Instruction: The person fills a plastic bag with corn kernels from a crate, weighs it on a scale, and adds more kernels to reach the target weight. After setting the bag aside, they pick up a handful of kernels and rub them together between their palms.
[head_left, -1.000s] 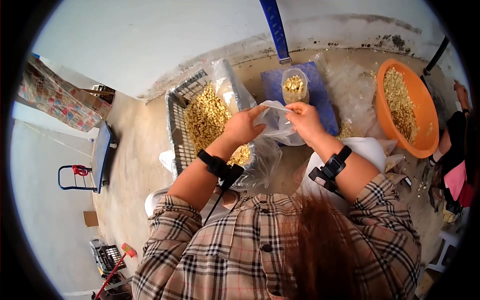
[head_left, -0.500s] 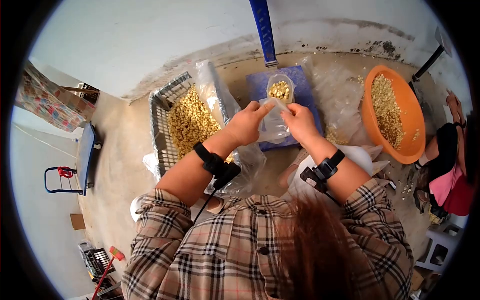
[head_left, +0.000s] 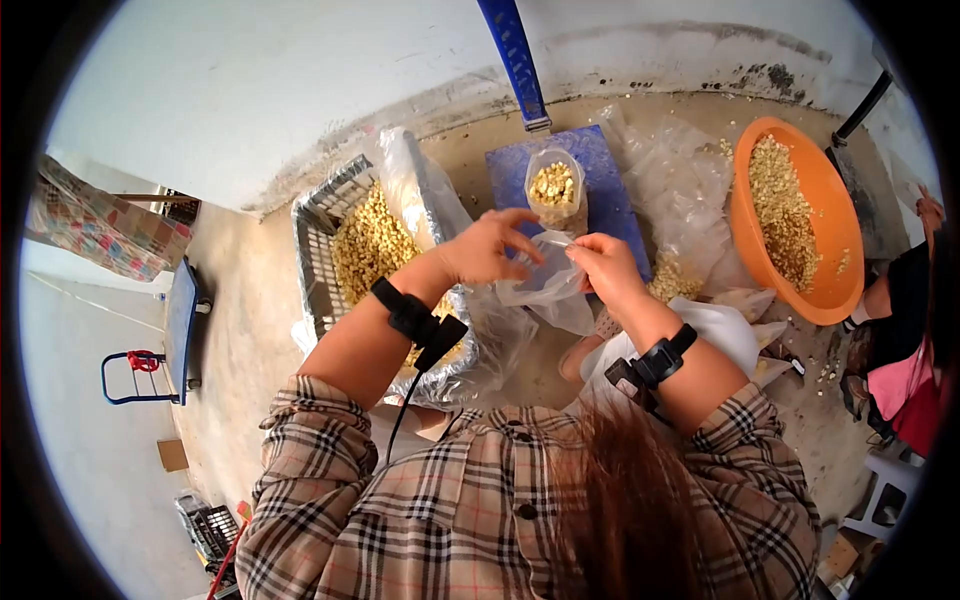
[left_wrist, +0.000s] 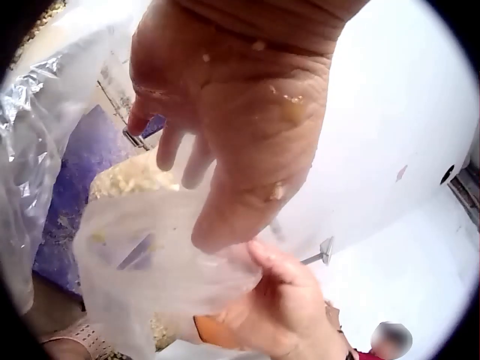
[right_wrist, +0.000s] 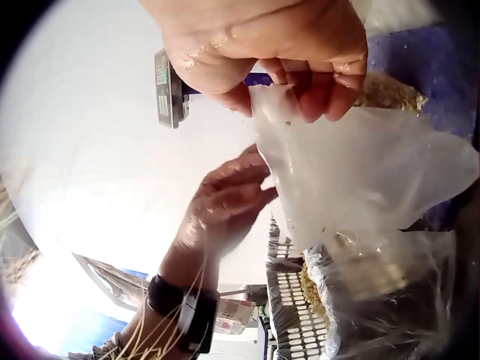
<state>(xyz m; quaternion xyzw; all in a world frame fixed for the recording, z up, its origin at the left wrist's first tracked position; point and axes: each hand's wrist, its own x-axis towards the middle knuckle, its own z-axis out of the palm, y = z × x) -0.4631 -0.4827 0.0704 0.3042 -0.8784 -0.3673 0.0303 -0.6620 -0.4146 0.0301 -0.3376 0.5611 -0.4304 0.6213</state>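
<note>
A thin clear plastic bag [head_left: 560, 290] hangs from the right hand [head_left: 612, 272], whose thumb and fingers pinch its top edge. Beside it the left hand [head_left: 490, 247] has its fingers spread and extended over the bag's other side; in the left wrist view the left hand [left_wrist: 232, 127] has its thumb against or just over the bag [left_wrist: 150, 255], and touch cannot be told. Behind the hands, a clear bag filled with yellow kernels [head_left: 553, 186] stands on a blue platform scale [head_left: 612, 180].
Left of the hands is a plastic-lined crate [head_left: 318, 262] of yellow kernels. An orange basin [head_left: 748, 215] of paler kernels stands at the right, near a seated person [head_left: 890, 300]. Loose plastic sheeting [head_left: 690, 190] lies beside the scale. A blue cart [head_left: 181, 320] stands far left.
The left hand has let go of the bag's edge and its fingers have spread, moving slightly left of the right hand. The bag now hangs from the right hand's pinch.
</note>
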